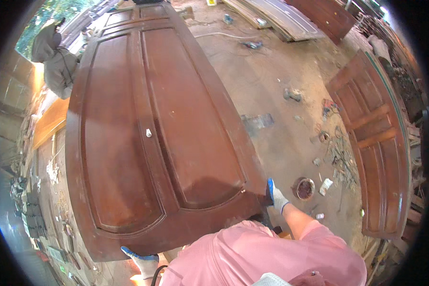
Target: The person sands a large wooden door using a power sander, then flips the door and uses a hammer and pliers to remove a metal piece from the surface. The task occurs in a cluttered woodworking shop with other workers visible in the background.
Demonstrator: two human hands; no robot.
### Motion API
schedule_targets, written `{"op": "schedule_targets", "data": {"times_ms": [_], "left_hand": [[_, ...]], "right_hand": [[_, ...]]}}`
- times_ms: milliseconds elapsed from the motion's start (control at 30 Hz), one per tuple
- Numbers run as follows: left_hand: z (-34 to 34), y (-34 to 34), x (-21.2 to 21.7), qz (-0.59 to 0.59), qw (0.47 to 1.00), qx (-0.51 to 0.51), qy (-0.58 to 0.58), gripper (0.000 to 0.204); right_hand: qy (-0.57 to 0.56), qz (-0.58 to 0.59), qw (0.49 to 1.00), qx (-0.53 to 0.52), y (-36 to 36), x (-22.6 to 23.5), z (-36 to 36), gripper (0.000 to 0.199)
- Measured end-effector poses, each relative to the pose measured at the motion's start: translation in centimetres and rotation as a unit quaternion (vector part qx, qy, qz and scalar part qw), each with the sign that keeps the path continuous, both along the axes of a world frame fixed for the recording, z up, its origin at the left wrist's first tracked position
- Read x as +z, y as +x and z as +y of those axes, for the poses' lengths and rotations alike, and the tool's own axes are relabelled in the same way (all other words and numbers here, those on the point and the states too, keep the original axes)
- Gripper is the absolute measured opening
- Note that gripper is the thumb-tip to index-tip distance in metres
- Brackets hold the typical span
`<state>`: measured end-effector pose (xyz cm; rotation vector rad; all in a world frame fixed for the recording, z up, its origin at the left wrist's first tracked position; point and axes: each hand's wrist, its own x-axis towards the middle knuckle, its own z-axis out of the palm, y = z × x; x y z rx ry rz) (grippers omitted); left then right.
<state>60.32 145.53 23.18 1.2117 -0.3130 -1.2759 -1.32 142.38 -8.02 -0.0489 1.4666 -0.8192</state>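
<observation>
A large reddish-brown wooden door (pixel 186 109) with long recessed panels lies flat in front of me, stretching away to the far end. At its near left corner, my left hand (pixel 142 261), in a white and blue glove, is closed on the edge. My right hand (pixel 276 196), gloved the same way, grips the right edge near the other near corner. Both thumb sides show at the door's rim, while the fingers beneath are hidden. A small white object (pixel 148 133) rests on the door's middle rail. What supports the door is mostly out of sight.
Another brown panelled door (pixel 376 143) leans at the right. On the floor lie a round can (pixel 304 188), a power tool (pixel 252 45), a dark flat sheet (pixel 258 121) and scraps. More panels (pixel 291 19) lie at the back. A grey garment-like shape (pixel 57 62) stands left.
</observation>
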Motion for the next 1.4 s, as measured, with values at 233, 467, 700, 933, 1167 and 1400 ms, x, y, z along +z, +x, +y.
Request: {"op": "schedule_targets", "data": {"times_ms": [233,467,700,933,1167,1400], "left_hand": [[1.4,-2.3,-1.4,-0.046,0.985,0.079,0.149,0.076],[-1.3,-9.6,-6.2,0.227,0.947,0.165,0.155,0.091],[-3.2,-13.6,-10.0,0.253,0.925,0.206,0.197,0.088],[-1.8,-13.3,-15.1,0.258,0.932,0.188,0.17,0.088],[-1.3,-13.1,-17.8,0.278,0.935,0.167,0.142,0.092],[0.1,-12.1,-16.4,0.281,0.931,0.09,0.214,0.094]], "right_hand": [[-0.094,0.304,0.923,0.218,-3.8,4.0,0.0,0.085],[0.024,0.123,0.991,0.046,-8.0,11.6,-4.2,0.086],[0.075,0.087,0.992,-0.052,-9.3,13.0,-4.2,0.087],[0.054,0.072,0.995,-0.045,-12.1,9.5,-2.6,0.088],[-0.008,0.119,0.992,-0.045,-9.0,14.5,-3.9,0.08],[-0.001,0.448,0.883,0.143,-10.7,13.2,-4.3,0.072]]}}
